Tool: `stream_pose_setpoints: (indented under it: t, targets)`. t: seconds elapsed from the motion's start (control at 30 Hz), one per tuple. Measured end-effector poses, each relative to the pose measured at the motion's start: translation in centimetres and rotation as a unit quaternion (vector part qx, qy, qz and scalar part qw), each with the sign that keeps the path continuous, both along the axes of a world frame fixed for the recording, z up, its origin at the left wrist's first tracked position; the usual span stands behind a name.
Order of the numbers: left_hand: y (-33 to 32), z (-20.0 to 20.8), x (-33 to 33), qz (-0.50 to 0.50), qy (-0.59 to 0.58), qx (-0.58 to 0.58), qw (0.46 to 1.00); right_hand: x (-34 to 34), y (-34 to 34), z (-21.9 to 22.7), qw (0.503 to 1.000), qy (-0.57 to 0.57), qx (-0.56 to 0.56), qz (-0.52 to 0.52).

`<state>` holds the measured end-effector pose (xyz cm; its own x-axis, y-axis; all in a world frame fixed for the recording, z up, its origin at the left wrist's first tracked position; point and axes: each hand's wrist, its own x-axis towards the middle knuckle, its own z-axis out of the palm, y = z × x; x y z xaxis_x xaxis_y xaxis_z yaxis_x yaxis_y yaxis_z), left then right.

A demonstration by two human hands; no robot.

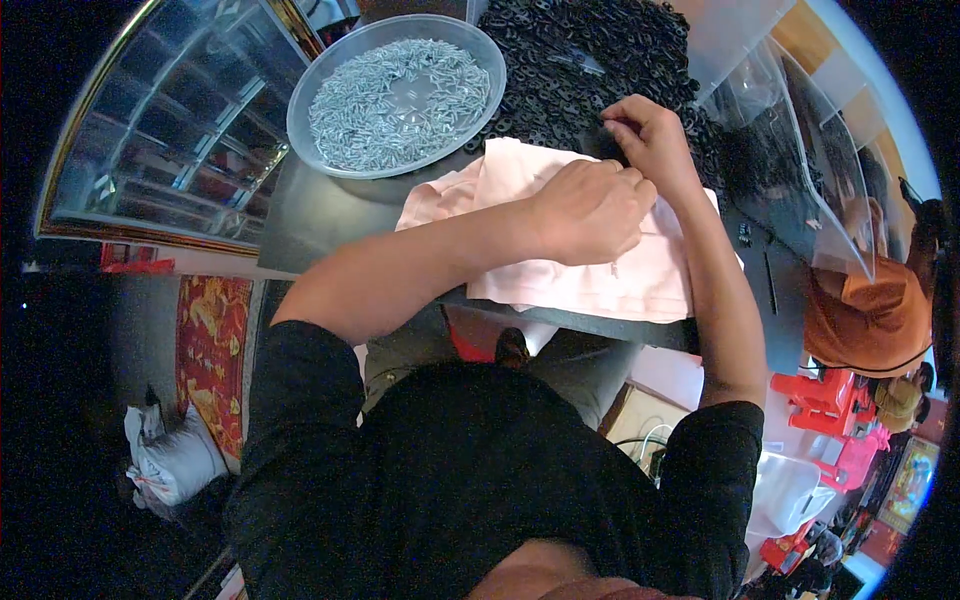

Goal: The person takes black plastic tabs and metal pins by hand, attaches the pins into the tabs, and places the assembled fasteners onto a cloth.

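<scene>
A folded pale pink cloth (530, 285) lies on the dark table (330, 215) in front of me. My left hand (595, 212) is closed over the cloth, knuckles up; its fingertips are hidden, so what they hold cannot be made out. My right hand (652, 140) is at the near edge of a heap of small black parts (560, 85), just past the cloth. Its fingers are curled into a pinch, and anything between them blends into the black heap behind. Left of the heap stands a round clear tub (300, 130) holding many small silvery screws or pins (375, 110).
A clear plastic sheet or bin wall (800, 150) rises to the right. A thin dark rod (770, 280) lies near the table's right side. A gold-framed glass panel (150, 130) stands at left. A person in orange (870, 315) sits at the far right, near red stools (820, 400).
</scene>
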<state>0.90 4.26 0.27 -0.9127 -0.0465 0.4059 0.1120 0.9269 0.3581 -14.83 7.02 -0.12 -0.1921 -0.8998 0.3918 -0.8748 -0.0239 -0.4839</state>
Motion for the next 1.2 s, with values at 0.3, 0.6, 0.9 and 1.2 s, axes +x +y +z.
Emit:
stream_pose_setpoints:
  t: [0.3, 0.6, 0.9, 1.2]
  targets:
    - [-0.3, -1.2, -0.1, -0.004, 0.062, -0.057, 0.996, 0.4, -1.3, -0.7, 0.992, 0.103, 0.054, -0.044]
    - [-2.7, -1.3, -0.6, -0.016, 0.008, 0.341, 0.94, -0.5, 2.3, 0.7, 0.973, -0.227, 0.036, -0.027]
    - [-2.8, -0.5, -0.5, -0.055, -0.017, 0.506, 0.861, 0.0, 5.7, 1.7, 0.875, -0.482, 0.008, 0.038]
    - [-3.4, -0.3, -0.6, -0.039, -0.015, 0.604, 0.796, 0.4, 5.8, 2.2, 0.875, -0.478, 0.003, 0.077]
